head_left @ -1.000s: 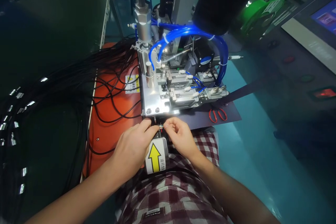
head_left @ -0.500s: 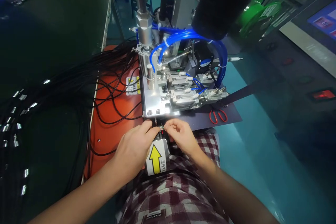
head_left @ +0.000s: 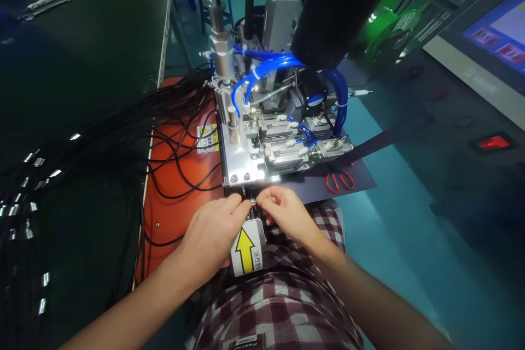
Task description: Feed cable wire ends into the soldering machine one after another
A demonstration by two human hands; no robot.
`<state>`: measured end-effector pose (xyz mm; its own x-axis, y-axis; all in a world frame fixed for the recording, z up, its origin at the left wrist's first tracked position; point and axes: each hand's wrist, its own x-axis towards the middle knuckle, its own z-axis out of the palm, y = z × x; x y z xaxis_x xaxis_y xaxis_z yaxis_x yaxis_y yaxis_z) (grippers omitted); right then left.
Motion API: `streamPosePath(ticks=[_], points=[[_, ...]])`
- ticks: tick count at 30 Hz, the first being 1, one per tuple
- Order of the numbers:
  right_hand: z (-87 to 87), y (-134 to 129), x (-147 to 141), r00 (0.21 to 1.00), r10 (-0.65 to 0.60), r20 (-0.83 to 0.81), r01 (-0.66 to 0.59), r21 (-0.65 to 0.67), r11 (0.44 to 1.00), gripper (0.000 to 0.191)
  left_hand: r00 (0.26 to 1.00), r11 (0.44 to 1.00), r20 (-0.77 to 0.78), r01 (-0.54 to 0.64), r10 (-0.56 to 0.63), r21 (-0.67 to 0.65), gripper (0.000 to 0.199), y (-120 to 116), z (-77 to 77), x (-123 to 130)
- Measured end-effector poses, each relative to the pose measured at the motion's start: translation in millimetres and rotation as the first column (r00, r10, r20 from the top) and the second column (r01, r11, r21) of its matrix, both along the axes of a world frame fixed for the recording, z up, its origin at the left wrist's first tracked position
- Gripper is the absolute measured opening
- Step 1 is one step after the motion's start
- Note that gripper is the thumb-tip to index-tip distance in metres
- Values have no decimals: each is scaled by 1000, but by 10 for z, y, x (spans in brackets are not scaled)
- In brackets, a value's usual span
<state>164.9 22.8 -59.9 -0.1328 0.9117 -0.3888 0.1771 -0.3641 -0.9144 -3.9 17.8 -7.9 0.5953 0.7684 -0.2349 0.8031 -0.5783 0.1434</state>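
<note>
My left hand is closed in a pinch, thumb and forefinger at the left side of a small metal connector with a bit of red by it. From the right, my right hand pinches the same connector, its fingertips almost meeting the left ones. The fingers hide most of the piece. Both hands are in front of the lower edge of a metal machine, just above a white label with a yellow arrow.
Black cables with shiny ends run across the dark table and the orange board. Blue air tubes arch over the machine. Red-handled scissors lie at its right front. A control panel stands at the far right.
The view has shifted slightly, bringing more of the right-hand screen in. Both hands stay at the connector; the left fingers have moved a little.
</note>
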Motion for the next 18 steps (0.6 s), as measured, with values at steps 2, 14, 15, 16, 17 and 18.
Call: streamPosePath(ticks=[2, 14, 15, 16, 17, 18], points=[[0, -17, -13, 1000, -21, 13, 21, 30, 999, 18, 1000, 1000, 3, 8, -8, -11, 54, -1, 1, -3], [-12, -50, -192, 989, -122, 77, 97, 278, 956, 16, 1000, 997, 15, 5, -6, 73, 19, 0, -20, -20], [-23, -53, -197, 991, -121, 63, 98, 288, 953, 16, 1000, 997, 21, 4, -5, 79, 20, -2, -25, -24], [-35, -57, -202, 991, -124, 46, 105, 294, 950, 16, 1000, 997, 28, 1, -4, 82, 21, -3, -30, -29], [-47, -63, -208, 991, -133, 28, 119, 297, 947, 16, 999, 997, 32, 1, -4, 82, 22, -4, -34, -34], [-58, -71, -215, 989, -146, 9, 137, 298, 945, 16, 999, 997, 34, 1, -3, 79, 23, -4, -37, -38]])
